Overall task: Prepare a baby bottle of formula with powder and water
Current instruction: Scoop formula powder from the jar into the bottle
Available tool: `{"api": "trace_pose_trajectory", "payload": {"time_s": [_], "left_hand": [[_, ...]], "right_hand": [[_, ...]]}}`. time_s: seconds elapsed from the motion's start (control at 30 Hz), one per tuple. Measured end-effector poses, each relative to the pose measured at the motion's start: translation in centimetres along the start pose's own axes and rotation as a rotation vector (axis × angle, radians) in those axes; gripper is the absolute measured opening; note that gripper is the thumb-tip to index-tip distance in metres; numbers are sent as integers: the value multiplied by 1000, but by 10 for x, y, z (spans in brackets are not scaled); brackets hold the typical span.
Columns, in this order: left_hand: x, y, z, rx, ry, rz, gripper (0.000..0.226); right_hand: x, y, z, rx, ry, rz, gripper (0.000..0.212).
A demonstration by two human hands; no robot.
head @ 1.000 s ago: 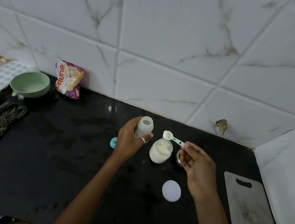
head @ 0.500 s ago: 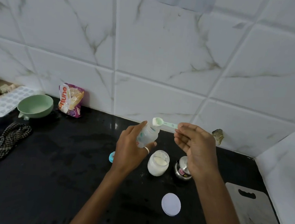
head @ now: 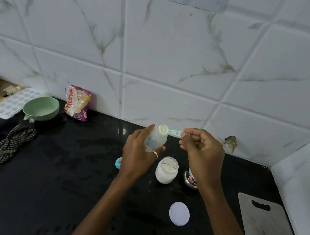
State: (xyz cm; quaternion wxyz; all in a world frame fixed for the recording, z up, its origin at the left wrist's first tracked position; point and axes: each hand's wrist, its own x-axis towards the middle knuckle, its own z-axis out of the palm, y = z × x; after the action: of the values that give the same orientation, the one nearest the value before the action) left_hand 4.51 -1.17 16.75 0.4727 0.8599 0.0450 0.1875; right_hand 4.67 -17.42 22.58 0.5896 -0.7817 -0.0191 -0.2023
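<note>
My left hand (head: 138, 153) grips a small clear baby bottle (head: 156, 139), held above the black counter and tilted to the right. My right hand (head: 202, 149) pinches the handle of a pale green scoop (head: 165, 129). The scoop's bowl holds white powder and sits right at the bottle's open mouth. Below them an open glass jar of white powder (head: 166, 170) stands on the counter. Its white lid (head: 179, 213) lies flat nearer to me. A blue bottle ring (head: 118, 162) shows partly behind my left wrist.
A small steel container (head: 190, 179) stands right of the jar, partly hidden by my right wrist. A grey cutting board (head: 266, 228) lies at the right. At the left are a green bowl (head: 41, 108), a snack packet (head: 76, 103), an ice tray (head: 13, 102) and a checked cloth (head: 10, 143).
Both hands rose from just above the jar. The scoop moved left, from over the jar up to the bottle's mouth, and the bottle tilted toward it.
</note>
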Motion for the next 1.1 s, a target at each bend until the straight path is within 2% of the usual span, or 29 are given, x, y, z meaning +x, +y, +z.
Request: {"api": "trace_pose_trajectory", "payload": {"time_s": [0.13,0.4,0.67,1.1], "left_hand": [[2,3,-1,-40,18,-11,76],[7,5,-3,-92,22,-15,73],[9,4,-4,-103,28,-17,74],[8,0,-3,-90,27,-16,75]], "right_hand": [[-4,3,2,-38,20,-114,10],[-4,8,4,-43,44,-221,12],[-6,8,4,-261,46,-509,11],[-8,17,6,-476,10,-718,13]]}}
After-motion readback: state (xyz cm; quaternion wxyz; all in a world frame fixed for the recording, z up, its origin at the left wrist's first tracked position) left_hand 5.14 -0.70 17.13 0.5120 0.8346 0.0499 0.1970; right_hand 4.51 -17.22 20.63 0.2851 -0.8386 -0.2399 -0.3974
